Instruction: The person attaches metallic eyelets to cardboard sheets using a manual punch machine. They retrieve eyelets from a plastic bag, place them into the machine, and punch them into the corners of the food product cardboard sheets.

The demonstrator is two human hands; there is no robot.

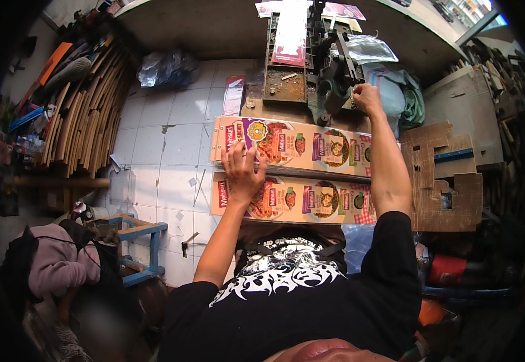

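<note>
So the metal press [333, 90] was the main thing here, and two long printed boards lay on the person's side of it: the far board [301, 161] just in front of the press, the near board [298, 218] further from it, with a dark gap between them. Labels were busy: big white lettering on red at the left ends, a yellow badge on purple on the far one, then dishes of food and little packets; the smallest print was too tiny to read. White spiky lettering ran across the black shirt [298, 268] too.

Left hand [242, 172] was palm down, fingers spread on the far board, left of the press and gripping nothing. Right hand [366, 98] had its fingers bent at the press's right side; couldn't tell if it was pinching a small part or just touching.

Edge-wise, the boards stuck out left of the press toward pale floor tiles [154, 133], which ran to a cardboard stack [90, 111]. Right of the press it was tighter, with plastic sacks [415, 102] right beside it and cut cardboard [455, 211] lower down.
</note>
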